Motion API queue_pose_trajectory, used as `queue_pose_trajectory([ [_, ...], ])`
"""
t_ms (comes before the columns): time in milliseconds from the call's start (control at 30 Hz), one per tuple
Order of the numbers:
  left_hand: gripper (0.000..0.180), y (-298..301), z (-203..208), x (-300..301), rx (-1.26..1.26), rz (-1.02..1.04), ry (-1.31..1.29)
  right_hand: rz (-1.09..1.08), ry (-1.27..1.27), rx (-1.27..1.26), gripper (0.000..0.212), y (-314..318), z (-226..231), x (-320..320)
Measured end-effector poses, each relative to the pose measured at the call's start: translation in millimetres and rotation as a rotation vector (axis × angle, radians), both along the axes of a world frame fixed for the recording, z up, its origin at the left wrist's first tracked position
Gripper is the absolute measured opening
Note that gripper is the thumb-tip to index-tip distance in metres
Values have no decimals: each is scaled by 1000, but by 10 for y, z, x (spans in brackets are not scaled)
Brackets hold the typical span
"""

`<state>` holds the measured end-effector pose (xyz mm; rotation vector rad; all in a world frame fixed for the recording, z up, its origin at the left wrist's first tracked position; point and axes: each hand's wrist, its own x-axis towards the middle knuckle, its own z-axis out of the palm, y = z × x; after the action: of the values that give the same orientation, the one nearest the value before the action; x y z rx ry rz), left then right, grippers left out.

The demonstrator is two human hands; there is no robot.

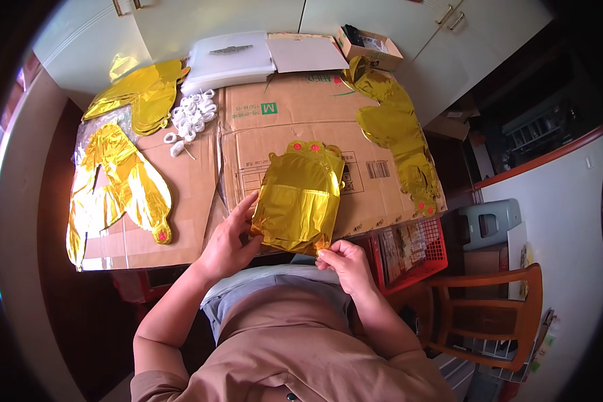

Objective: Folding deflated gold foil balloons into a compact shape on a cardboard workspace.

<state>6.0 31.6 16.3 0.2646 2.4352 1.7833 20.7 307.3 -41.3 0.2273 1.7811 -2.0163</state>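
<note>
A flat, folded gold foil balloon [300,208] lies in front of me at the near edge of the cardboard-covered table. Red dots mark its scalloped far end. My left hand [229,242] grips its left edge, with the index finger reaching up alongside and the thumb by the lower corner. At the lower right corner, my right hand [345,262] pinches the crumpled foil between thumb and fingers. Part of the near edge hangs just past the cardboard.
More gold foil balloons lie in a left pile [117,187] and a right pile [398,134]. White string bundles [193,114] sit near a translucent plastic box [228,60]. Behind is a small carton [372,50]. A red basket [415,258] and wooden chair [489,315] stand to the right.
</note>
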Motion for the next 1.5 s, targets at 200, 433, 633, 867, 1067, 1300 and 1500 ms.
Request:
queue_pose_trajectory([
  [200, 67, -21, -102, 0, -34, 53, 25, -157, -15, -163, 8, -99, -5, 106],
  [433, 60, 39, -171, 0, -135, 115, 161, -247, 75, -146, 13, -208, 25, 163],
  [633, 60, 69, -111, -6, -158, 156, 139, -176, 4, -48, 17, -186, 229, 26],
  [867, 63, 10, -240, 23, 38, 301, 365, 18, 512, 372, 21, -278, 628, -304],
  [1067, 66, 65, -253, 142, -129, 352, 267, 84, 185, 333, 20, -161, 517, -487],
  [1300, 68, 118, -220, 96, -263, 304, 324, 110, 248, 604, 24, -97, 417, -477],
  [1500, 67, 107, -230, 56, -262, 305, 273, 136, 442, 856, 24, -133, 465, -440],
])
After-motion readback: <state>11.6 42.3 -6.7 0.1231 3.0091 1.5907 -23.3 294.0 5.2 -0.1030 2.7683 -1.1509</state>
